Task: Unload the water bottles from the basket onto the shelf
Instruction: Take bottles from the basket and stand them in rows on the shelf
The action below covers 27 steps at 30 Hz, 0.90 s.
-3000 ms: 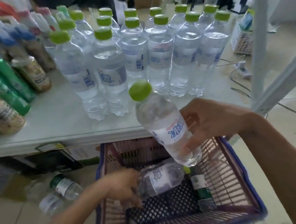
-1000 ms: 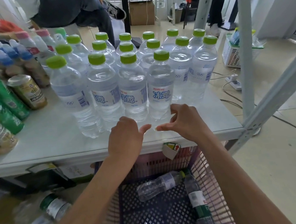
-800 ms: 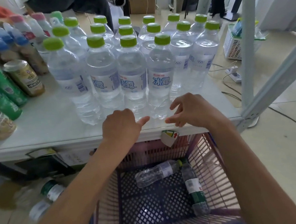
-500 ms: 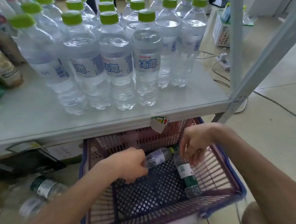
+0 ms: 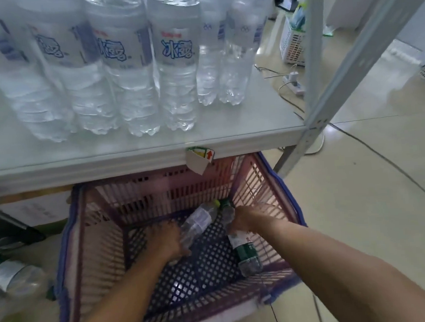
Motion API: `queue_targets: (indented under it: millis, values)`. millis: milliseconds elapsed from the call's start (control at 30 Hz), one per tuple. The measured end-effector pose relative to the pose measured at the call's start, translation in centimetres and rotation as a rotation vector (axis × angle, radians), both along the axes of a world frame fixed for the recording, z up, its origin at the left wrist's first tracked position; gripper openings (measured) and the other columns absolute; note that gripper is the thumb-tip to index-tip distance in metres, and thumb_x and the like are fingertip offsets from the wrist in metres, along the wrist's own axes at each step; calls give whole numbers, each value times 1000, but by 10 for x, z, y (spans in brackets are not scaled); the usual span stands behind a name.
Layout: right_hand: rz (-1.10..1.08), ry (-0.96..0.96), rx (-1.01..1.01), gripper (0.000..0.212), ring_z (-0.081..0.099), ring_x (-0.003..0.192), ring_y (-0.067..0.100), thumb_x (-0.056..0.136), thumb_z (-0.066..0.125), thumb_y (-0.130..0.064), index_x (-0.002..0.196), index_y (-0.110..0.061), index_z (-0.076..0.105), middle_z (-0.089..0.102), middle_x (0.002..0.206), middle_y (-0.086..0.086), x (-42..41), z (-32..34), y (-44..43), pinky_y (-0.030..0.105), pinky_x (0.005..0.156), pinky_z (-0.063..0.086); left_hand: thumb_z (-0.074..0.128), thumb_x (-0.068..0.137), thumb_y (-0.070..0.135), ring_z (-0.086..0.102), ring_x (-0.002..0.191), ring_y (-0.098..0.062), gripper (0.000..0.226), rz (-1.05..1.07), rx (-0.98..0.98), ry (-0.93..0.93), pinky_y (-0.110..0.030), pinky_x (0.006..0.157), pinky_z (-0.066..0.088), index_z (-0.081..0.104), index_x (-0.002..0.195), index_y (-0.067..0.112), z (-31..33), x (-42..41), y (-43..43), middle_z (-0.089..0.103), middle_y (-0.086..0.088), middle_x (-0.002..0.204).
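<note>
A pink and purple basket (image 5: 103, 233) stands on the floor below the white shelf (image 5: 254, 127). Two bottles lie in it. My left hand (image 5: 165, 240) is closed around the lower end of a clear water bottle (image 5: 199, 219) with a green cap. My right hand (image 5: 245, 220) grips the upper part of a green-labelled bottle (image 5: 244, 251) lying beside it. Several upright water bottles (image 5: 174, 63) with blue lettering stand in rows on the shelf above.
A shelf post and slanted brace (image 5: 326, 77) rise at the right. Cables and a power strip (image 5: 292, 82) lie on the floor behind, near a white basket (image 5: 292, 44). More bottles (image 5: 10, 273) lie on the floor at the left, beside a box (image 5: 33, 208).
Both hands left the shelf edge and went down into the basket. Each has now closed on one of the lying bottles. The view has tilted downward.
</note>
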State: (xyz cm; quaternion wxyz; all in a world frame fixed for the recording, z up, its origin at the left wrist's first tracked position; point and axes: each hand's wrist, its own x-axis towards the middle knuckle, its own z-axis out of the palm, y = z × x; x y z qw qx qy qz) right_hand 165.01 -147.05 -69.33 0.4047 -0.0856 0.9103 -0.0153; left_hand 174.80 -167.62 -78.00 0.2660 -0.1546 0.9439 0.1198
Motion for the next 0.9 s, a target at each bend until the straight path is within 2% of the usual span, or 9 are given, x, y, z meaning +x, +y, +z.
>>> queue_targets:
  millis: [67,133,267,333,400,533,633,800,900]
  values:
    - [55,41,51,64,57,130,30,95,72,-31,152,-13,47,56,145,12,4,-21,-6,36,102,51,80,59,68,58,125,-27,98,32,50,-13,-32,102,50,56,138,15,-1,6,6,55,-11,143]
    - [32,115,27,61,59,129,30,95,71,-29,149,-11,49,58,141,12,9,-35,-10,34,99,51,83,67,54,51,133,-29,98,55,93,-13,-33,108,46,45,147,11,-1,8,10,45,-12,149]
    - [-351,99,-128,88,47,142,29,94,72,-36,159,-4,22,42,156,14,18,-52,-15,33,112,42,78,78,24,49,135,-29,87,123,195,76,-35,108,45,36,153,12,4,2,20,44,-9,151]
    - [-450,53,-161,91,50,140,29,85,82,-32,155,-2,33,48,152,15,20,-49,-13,31,111,44,75,84,23,53,132,-29,70,193,196,53,-34,107,47,47,146,8,12,3,23,50,-11,147]
    - [-416,-31,-193,79,60,131,32,76,88,-20,144,-1,53,59,142,18,21,-41,-11,37,107,52,77,82,20,62,122,-28,54,221,215,7,-33,99,52,61,132,5,20,5,21,63,-11,133]
    - [-183,4,-137,74,67,118,27,68,93,-24,131,-2,63,67,131,12,27,-4,-28,29,84,55,90,66,21,62,78,-14,41,202,241,-125,-21,56,49,58,89,12,54,18,11,61,1,93]
    - [-11,70,-205,72,63,122,30,70,91,-14,135,-3,61,64,136,12,29,32,-42,27,83,52,89,63,16,60,69,-16,27,167,226,-138,-22,51,45,64,72,12,84,24,-12,65,-2,84]
    - [201,140,-334,92,59,126,27,67,94,-18,147,-6,50,59,144,8,33,125,-43,37,102,55,86,58,14,56,65,-6,33,73,282,-128,-17,45,42,57,72,22,137,21,-58,62,6,82]
    - [276,150,-514,107,54,127,19,66,94,-13,155,-13,36,55,145,1,40,181,-41,28,106,48,86,47,21,68,84,-12,53,35,297,-127,-22,55,52,69,97,16,159,23,-69,70,4,95]
